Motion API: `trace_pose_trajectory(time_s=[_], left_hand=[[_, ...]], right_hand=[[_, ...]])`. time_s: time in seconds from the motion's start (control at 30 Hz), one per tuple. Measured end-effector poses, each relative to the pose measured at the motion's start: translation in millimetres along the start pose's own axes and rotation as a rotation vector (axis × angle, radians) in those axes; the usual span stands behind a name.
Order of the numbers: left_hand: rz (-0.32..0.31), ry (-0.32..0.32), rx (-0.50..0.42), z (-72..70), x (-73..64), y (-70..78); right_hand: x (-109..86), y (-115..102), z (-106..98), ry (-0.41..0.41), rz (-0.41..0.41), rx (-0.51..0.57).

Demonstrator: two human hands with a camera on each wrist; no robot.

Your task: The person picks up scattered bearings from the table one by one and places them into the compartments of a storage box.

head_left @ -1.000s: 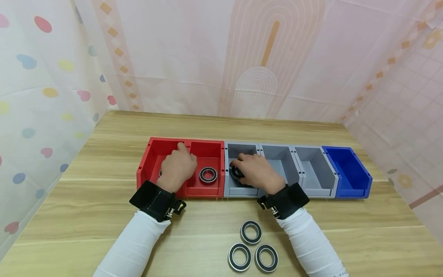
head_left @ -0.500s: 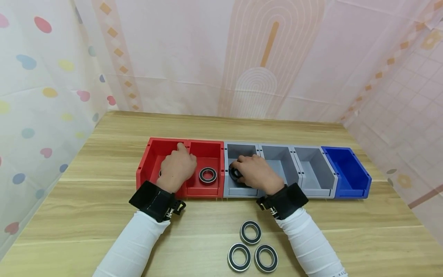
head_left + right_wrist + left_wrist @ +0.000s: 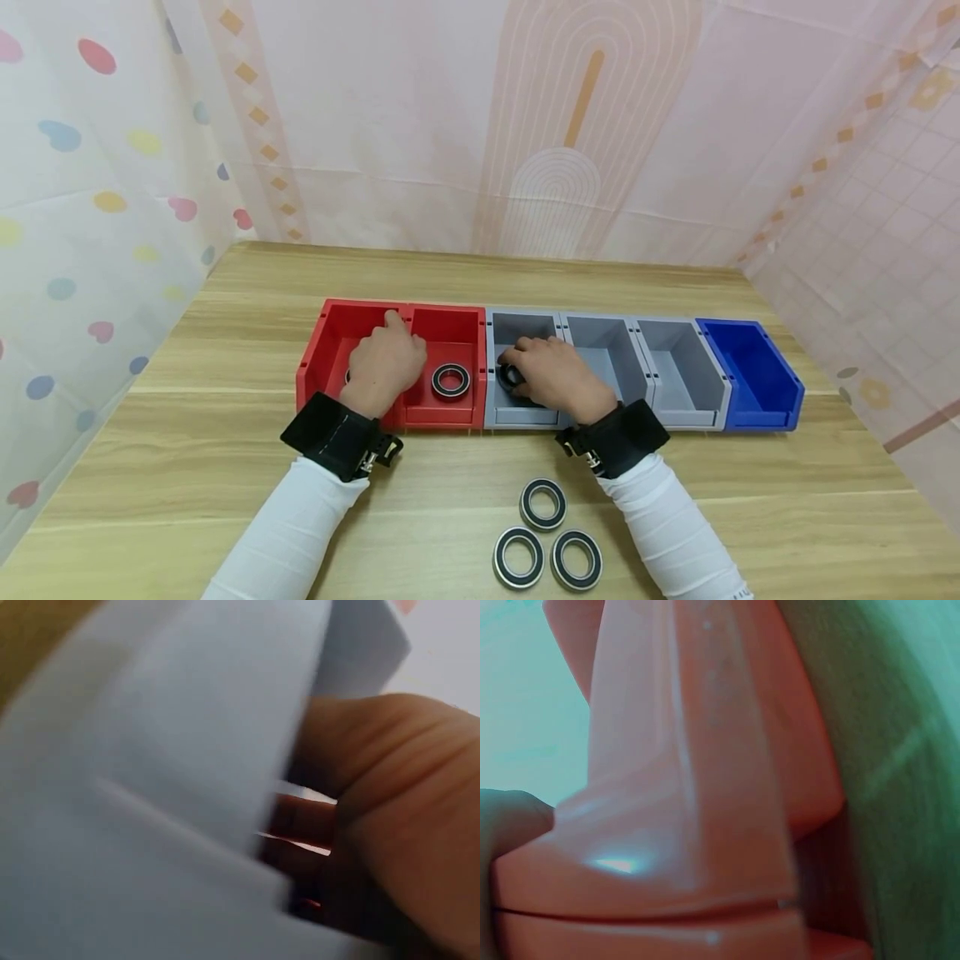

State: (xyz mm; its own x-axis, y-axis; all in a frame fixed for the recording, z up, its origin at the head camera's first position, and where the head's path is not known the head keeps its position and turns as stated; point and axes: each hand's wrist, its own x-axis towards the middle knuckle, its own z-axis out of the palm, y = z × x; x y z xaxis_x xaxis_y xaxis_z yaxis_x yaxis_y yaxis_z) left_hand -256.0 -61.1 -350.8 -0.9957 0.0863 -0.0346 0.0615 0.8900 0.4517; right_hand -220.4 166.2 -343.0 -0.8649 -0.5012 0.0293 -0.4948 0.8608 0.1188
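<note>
My left hand lies over the divider between the two red bins, with its fingertips hidden. In the left wrist view a bit of the hand shows beside the red bin wall. A sliver of a ball bearing peeks out beside that hand in the left red bin. Another ball bearing lies flat in the second red bin. Inside the first grey bin, my right hand grips a dark ball bearing. The right wrist view shows curled fingers behind the grey wall.
Three ball bearings lie on the wooden table in front of the bins. Two more grey bins and a blue bin continue the row to the right. A patterned curtain hangs behind the table.
</note>
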Motion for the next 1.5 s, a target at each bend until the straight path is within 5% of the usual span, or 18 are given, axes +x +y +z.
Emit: trace_pose_trajectory(time_s=[0.47, 1.07, 1.5], left_hand=[[0.016, 0.024, -0.008, 0.3, 0.8, 0.4], [0.009, 0.03, -0.007, -3.4, -1.6, -8.5], [-0.005, 0.008, 0.004, -3.5, 0.1, -4.0]], right_hand=[[-32.9, -5.5, -49.2, -0.014, 0.15, 0.151], [-46.6, -47.4, -57.3, -0.217, -0.088, 0.195], [-57.9, -74.9, -44.5, -0.344, -0.109, 0.157]])
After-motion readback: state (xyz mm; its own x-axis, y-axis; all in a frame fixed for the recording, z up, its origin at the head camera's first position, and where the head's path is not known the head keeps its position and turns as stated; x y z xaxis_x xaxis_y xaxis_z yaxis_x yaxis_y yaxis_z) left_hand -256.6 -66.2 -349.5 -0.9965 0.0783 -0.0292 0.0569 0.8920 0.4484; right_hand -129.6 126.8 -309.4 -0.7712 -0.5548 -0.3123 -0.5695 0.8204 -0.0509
